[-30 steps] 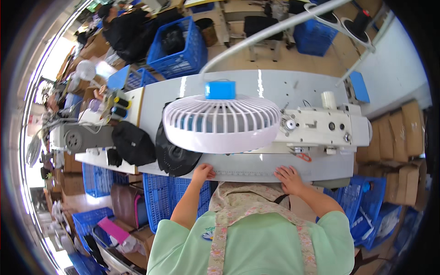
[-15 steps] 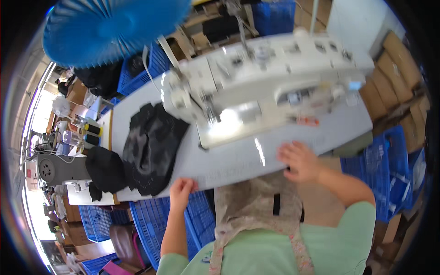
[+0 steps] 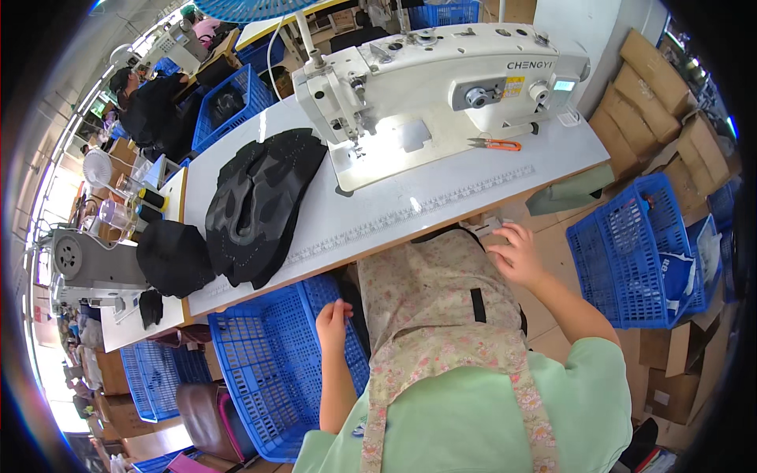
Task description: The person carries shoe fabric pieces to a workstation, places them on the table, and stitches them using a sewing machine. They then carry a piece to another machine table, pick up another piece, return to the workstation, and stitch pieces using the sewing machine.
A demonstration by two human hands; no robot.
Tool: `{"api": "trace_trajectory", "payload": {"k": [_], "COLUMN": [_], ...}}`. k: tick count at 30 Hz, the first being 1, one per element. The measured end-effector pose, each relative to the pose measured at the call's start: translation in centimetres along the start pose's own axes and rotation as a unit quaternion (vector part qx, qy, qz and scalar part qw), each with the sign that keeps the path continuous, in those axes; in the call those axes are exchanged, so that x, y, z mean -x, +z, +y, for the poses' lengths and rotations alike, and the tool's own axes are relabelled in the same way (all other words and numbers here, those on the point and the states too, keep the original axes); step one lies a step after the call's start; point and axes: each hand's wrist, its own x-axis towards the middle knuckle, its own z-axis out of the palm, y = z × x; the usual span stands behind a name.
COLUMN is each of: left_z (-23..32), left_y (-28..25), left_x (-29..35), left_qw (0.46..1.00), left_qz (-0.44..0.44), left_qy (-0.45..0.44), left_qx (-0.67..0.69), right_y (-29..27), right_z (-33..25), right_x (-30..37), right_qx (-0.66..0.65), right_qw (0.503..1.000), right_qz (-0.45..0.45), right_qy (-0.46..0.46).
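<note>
My left hand [image 3: 333, 322] hangs in front of the table's near edge, above a blue plastic basket [image 3: 260, 355], its fingers curled in and nothing visible in them. Beyond the near edge on the other side, my right hand [image 3: 516, 254] has its fingers apart, close to a small whitish part [image 3: 484, 228] under the tabletop. A white sewing machine [image 3: 426, 71] stands on the grey table [image 3: 347, 229], its lamp lit at the needle. Left of it lies a stack of black fabric pieces [image 3: 264, 197]. Orange-handled thread snips [image 3: 498, 145] rest on the machine's bed.
A measuring tape [image 3: 418, 206] runs along the table's front. Blue baskets [image 3: 623, 260] and cardboard boxes [image 3: 650, 102] stand on the right. A side table at left holds black fabric [image 3: 173, 256], thread cones [image 3: 151, 199] and another machine [image 3: 95, 256]. A blue fan [image 3: 252, 6] hangs overhead.
The view has tilted down and steadied. My right hand has gone from over the tabletop to beyond its near edge; my left hand has come off the edge toward my body.
</note>
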Motion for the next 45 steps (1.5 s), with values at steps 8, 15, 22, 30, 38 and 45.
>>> {"api": "trace_trajectory", "payload": {"k": [8, 15, 22, 30, 38, 45], "left_z": [-1.2, 2.2, 3.9, 10.3, 15.5, 14.8], "left_y": [-2.4, -2.7, -8.3, -12.3, -15.1, -13.7], "left_x": [-0.6, -1.2, 0.0, -5.4, -13.7, -12.9], "left_qw": [0.995, 0.978, 0.96, 0.886, 0.827, 0.729], "left_qz": [0.042, -0.003, 0.11, 0.319, 0.334, 0.433], "left_qy": [0.014, 0.07, 0.141, 0.31, 0.118, 0.282], "left_qx": [0.092, 0.195, 0.214, 0.129, -0.436, -0.45], "right_y": [0.7, 0.3, 2.1, 2.7, 3.1, 3.1], "right_z": [1.0, 8.8, 10.5, 11.3, 10.5, 9.2], "right_x": [-13.0, -16.0, -15.5, -14.1, -14.1, -14.5], "right_qx": [0.04, 0.11, 0.067, 0.124, 0.107, 0.097], "right_qw": [0.997, 0.974, 0.98, 0.975, 0.967, 0.97], "right_qz": [0.069, 0.108, 0.115, 0.117, 0.151, 0.146], "right_qy": [-0.005, 0.168, 0.151, 0.146, 0.175, 0.17]}}
